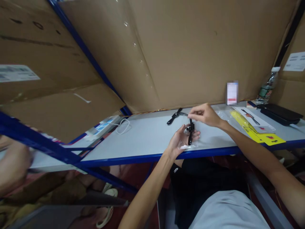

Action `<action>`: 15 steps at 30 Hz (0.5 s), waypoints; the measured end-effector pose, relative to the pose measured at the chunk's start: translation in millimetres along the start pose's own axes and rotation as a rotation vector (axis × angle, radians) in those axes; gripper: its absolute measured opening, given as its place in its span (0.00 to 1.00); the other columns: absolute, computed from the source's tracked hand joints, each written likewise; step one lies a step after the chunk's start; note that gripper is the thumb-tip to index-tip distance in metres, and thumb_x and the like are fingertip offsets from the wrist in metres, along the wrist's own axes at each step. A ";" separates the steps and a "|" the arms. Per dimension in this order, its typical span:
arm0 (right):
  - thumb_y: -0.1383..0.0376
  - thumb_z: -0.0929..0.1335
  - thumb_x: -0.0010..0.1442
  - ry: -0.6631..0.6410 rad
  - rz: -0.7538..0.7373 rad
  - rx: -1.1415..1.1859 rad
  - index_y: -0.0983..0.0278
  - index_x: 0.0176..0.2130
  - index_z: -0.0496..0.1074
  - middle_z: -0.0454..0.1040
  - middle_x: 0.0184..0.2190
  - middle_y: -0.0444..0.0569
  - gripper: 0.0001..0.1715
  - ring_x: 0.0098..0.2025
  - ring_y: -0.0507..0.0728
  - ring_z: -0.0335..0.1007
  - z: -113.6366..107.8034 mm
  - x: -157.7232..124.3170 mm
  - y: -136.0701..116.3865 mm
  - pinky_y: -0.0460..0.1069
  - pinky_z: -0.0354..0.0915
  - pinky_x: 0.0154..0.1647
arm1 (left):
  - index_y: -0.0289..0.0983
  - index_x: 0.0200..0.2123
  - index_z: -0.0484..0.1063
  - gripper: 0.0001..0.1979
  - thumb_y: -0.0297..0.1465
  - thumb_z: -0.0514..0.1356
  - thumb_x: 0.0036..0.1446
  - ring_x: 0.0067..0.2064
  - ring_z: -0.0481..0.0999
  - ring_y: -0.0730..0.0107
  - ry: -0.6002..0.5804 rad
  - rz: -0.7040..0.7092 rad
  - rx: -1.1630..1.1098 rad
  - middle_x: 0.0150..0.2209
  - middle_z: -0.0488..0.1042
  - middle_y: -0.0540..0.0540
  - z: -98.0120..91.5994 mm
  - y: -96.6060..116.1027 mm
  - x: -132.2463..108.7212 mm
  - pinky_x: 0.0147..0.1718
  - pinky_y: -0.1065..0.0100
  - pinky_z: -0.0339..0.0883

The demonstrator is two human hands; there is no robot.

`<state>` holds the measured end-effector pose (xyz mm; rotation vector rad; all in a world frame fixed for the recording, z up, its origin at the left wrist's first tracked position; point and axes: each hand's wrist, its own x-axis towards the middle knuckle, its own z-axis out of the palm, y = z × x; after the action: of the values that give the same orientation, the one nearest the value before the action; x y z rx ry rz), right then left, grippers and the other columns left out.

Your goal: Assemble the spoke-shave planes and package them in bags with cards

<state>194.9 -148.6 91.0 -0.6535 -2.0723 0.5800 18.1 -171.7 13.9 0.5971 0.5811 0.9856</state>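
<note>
Slender black tool [190, 139] lies in the left hand [177, 140], its grip loose; smooth, blue-edged counter [133, 141] stretches leftward; the right hand [204, 114] pinches narrowly, what it holds unclear.

Left hand [176, 140] holding a black device [190, 129], right hand [206, 115] at its far end; bottle [267, 89], far right
</note>
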 end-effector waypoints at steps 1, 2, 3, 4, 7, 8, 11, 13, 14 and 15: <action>0.57 0.69 0.61 0.121 0.026 0.007 0.66 0.30 0.78 0.71 0.22 0.43 0.15 0.24 0.50 0.61 -4.0 1.9 2.9 0.47 0.54 0.27 | 0.35 0.53 0.69 0.14 0.33 0.57 0.66 0.41 0.84 0.56 -0.003 0.000 0.017 0.37 0.80 0.40 1.2 -0.1 -1.0 0.45 0.57 0.78; 0.57 0.69 0.60 0.213 0.046 0.008 0.66 0.29 0.77 0.69 0.21 0.42 0.15 0.23 0.50 0.60 -7.7 3.5 6.2 0.47 0.54 0.26 | 0.35 0.54 0.68 0.15 0.30 0.59 0.64 0.42 0.84 0.55 -0.003 0.005 0.038 0.38 0.80 0.40 2.0 -0.3 -2.2 0.46 0.56 0.77; 0.57 0.69 0.60 0.279 0.064 0.003 0.66 0.28 0.76 0.68 0.19 0.42 0.15 0.23 0.50 0.59 -10.9 5.0 9.8 0.47 0.53 0.26 | 0.36 0.55 0.67 0.18 0.27 0.60 0.62 0.42 0.85 0.55 -0.004 0.016 0.060 0.38 0.80 0.40 2.6 -0.6 -3.3 0.48 0.56 0.77; 0.58 0.69 0.59 0.329 0.079 -0.011 0.66 0.27 0.75 0.67 0.19 0.41 0.15 0.22 0.50 0.59 -13.4 6.3 13.6 0.47 0.53 0.26 | 0.37 0.57 0.65 0.22 0.23 0.61 0.59 0.42 0.85 0.55 -0.005 0.031 0.083 0.38 0.80 0.41 3.0 -0.9 -4.4 0.48 0.56 0.77; 0.59 0.69 0.59 0.375 0.109 -0.125 0.65 0.26 0.75 0.67 0.18 0.42 0.15 0.24 0.50 0.60 -15.8 9.1 26.5 0.47 0.54 0.28 | 0.39 0.60 0.62 0.34 0.16 0.61 0.50 0.44 0.85 0.55 -0.014 0.058 0.146 0.39 0.80 0.43 3.3 -1.7 -6.7 0.50 0.55 0.76; 0.60 0.69 0.59 0.349 0.124 -0.182 0.65 0.26 0.76 0.68 0.19 0.42 0.14 0.24 0.50 0.61 -15.0 9.6 31.1 0.47 0.54 0.28 | 0.39 0.61 0.61 0.36 0.15 0.62 0.49 0.44 0.85 0.55 -0.016 0.061 0.161 0.39 0.80 0.43 3.3 -2.0 -7.0 0.51 0.55 0.76; 0.63 0.69 0.60 0.196 0.211 -0.368 0.65 0.29 0.79 0.72 0.21 0.44 0.12 0.26 0.51 0.63 -9.4 9.5 45.3 0.47 0.53 0.30 | 0.39 0.62 0.60 0.39 0.14 0.63 0.46 0.44 0.85 0.54 -0.016 0.065 0.187 0.40 0.80 0.43 2.7 -3.3 -6.5 0.52 0.55 0.75; 0.64 0.69 0.60 0.102 0.282 -0.473 0.65 0.32 0.80 0.74 0.23 0.45 0.10 0.27 0.52 0.64 -5.3 8.4 53.8 0.47 0.52 0.30 | 0.39 0.62 0.61 0.41 0.14 0.63 0.45 0.44 0.85 0.53 -0.037 0.067 0.206 0.41 0.80 0.43 1.6 -4.7 -5.4 0.53 0.53 0.75; 0.64 0.69 0.60 0.072 0.311 -0.512 0.65 0.34 0.81 0.75 0.24 0.46 0.09 0.28 0.52 0.65 -3.6 7.9 57.4 0.47 0.52 0.30 | 0.39 0.62 0.61 0.41 0.14 0.64 0.44 0.44 0.85 0.52 -0.054 0.070 0.218 0.42 0.81 0.43 0.8 -5.6 -4.8 0.52 0.52 0.75; 0.64 0.70 0.60 0.055 0.334 -0.537 0.65 0.35 0.81 0.75 0.25 0.46 0.09 0.29 0.53 0.66 -2.2 7.6 60.3 0.48 0.52 0.31 | 0.40 0.62 0.61 0.41 0.14 0.64 0.44 0.45 0.85 0.51 -0.073 0.074 0.231 0.42 0.81 0.43 -0.1 -6.4 -4.2 0.52 0.51 0.76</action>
<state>207.2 -97.9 59.6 -1.3263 -2.0880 0.1710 19.9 -178.1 10.1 0.8616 0.6160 0.9684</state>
